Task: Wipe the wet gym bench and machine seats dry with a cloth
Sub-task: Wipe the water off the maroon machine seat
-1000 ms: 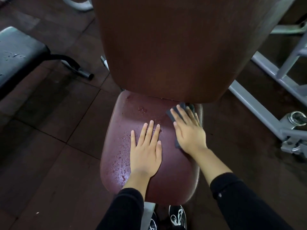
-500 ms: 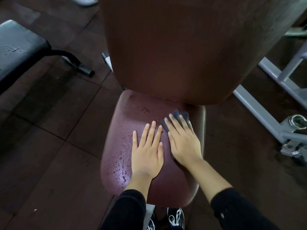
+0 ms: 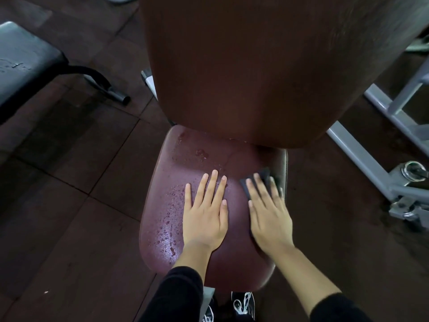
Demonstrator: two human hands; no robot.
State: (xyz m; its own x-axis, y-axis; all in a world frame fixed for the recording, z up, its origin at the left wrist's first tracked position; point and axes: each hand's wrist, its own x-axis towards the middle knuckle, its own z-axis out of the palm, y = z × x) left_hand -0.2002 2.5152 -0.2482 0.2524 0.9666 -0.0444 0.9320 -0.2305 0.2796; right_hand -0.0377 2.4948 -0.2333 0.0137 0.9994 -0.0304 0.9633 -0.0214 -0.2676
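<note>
Two hands lie flat on the maroon machine seat [image 3: 232, 263]. The left hand [image 3: 205, 214] bears on the seat's middle, probably as a brace, fingers [image 3: 212, 182] straight and slightly apart, holding nothing. The right hand [image 3: 269, 214] presses the dark cloth [image 3: 261, 174] toward the seat's 2 o'clock edge, fingers extended, not clamped. Water droplets [image 3: 167, 228] cover the 9 o'clock side, apparently unwiped.

You look down on a dim floor of large dark reddish-brown rubber tiles [image 3: 76, 173] with thin seams. At your right, a grey-painted square-tube steel machine frame [image 3: 355, 149] runs across the floor, ending in a bolted foot with a chrome round cap [image 3: 413, 170].
</note>
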